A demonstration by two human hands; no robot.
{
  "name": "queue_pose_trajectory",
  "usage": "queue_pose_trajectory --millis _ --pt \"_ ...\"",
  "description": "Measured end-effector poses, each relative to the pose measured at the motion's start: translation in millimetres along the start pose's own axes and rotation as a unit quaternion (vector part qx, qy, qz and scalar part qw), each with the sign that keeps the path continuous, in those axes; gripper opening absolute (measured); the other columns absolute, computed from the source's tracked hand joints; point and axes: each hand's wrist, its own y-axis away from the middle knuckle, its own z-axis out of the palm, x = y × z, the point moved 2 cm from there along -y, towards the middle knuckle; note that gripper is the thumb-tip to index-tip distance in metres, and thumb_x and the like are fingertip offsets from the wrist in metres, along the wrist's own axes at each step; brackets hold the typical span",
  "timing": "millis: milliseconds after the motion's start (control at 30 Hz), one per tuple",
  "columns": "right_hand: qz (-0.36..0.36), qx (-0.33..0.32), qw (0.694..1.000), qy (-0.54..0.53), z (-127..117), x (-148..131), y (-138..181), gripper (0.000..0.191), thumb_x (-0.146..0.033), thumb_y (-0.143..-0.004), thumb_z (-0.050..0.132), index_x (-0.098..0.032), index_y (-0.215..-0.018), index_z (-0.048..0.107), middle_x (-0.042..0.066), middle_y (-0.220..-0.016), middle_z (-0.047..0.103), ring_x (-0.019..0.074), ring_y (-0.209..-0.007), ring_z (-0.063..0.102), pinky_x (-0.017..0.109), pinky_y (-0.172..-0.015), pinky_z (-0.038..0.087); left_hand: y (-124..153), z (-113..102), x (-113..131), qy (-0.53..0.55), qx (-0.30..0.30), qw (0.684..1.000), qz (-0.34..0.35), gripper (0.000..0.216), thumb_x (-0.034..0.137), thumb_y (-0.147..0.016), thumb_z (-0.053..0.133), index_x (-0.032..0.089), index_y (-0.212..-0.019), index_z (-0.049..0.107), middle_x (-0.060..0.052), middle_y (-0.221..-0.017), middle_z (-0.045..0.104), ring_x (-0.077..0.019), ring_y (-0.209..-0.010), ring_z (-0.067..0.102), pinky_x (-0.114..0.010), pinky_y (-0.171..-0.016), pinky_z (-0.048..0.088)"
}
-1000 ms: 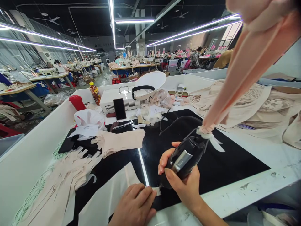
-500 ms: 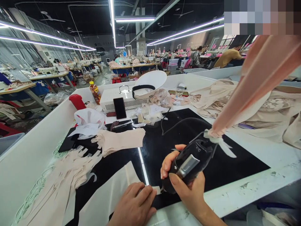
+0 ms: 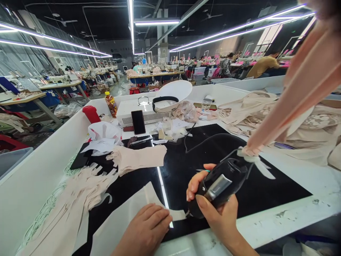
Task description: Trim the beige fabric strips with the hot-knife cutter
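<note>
My right hand is wrapped around a black handheld electric tool with a silver lever on its side. The tool is tilted, its small metal tip down at the narrow end of a pale beige fabric piece. My left hand lies palm down on that fabric, its fingers stretched out flat and close together. A twisted pink cloth strip, tied with a white band, runs from the tool's back end to the upper right. By my right fingertips shows a thin pointed thing with a teal part, mostly hidden.
Beneath the work is a shiny black board. Stacked beige pieces and loose strips lie left. Behind stand a phone, white metal box and white visor. A cord loops behind the tool; garments pile right.
My left hand has slid a little left along the fabric, so more of its narrow end shows between hand and tool. The camera view has shifted slightly; my right hand keeps its grip.
</note>
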Motion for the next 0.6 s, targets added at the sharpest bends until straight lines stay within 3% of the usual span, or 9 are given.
queue_pose_trajectory --millis 133,300,600 --pt "0.009 0.032 0.999 -0.008 2.1 -1.0 1.7 0.044 -0.033 -0.093 0.077 -0.032 -0.129 0.053 -0.002 -0.083 0.062 0.0151 -0.064 0.059 0.028 -0.055 0.052 6.3 -0.7 -4.7 0.017 -0.002 1.0 -0.018 0.029 0.019 -0.112 0.041 0.017 -0.121 0.069 -0.006 -0.111 0.075 -0.0172 -0.105 0.07 -0.033 -0.1 0.058" --pt "0.009 0.008 1.0 -0.015 0.3 -0.7 1.1 0.043 -0.029 -0.094 0.076 -0.034 -0.13 0.054 -0.002 -0.085 0.064 0.0118 -0.056 0.054 0.024 -0.047 0.046 5.3 -2.1 -3.8 0.036 -0.001 0.999 -0.035 0.029 0.019 -0.112 0.042 0.015 -0.118 0.07 -0.006 -0.112 0.075 -0.0184 -0.104 0.07 -0.032 -0.096 0.058" --pt "-0.001 -0.017 1.0 -0.007 -5.4 1.9 1.9 0.043 -0.022 -0.096 0.071 -0.032 -0.133 0.05 0.0 -0.086 0.062 0.0156 -0.064 0.06 0.027 -0.051 0.051 -3.1 -8.3 -2.1 0.002 0.006 0.999 -0.037 0.028 0.012 -0.11 0.043 0.016 -0.115 0.07 -0.006 -0.107 0.075 -0.018 -0.096 0.07 -0.034 -0.092 0.059"
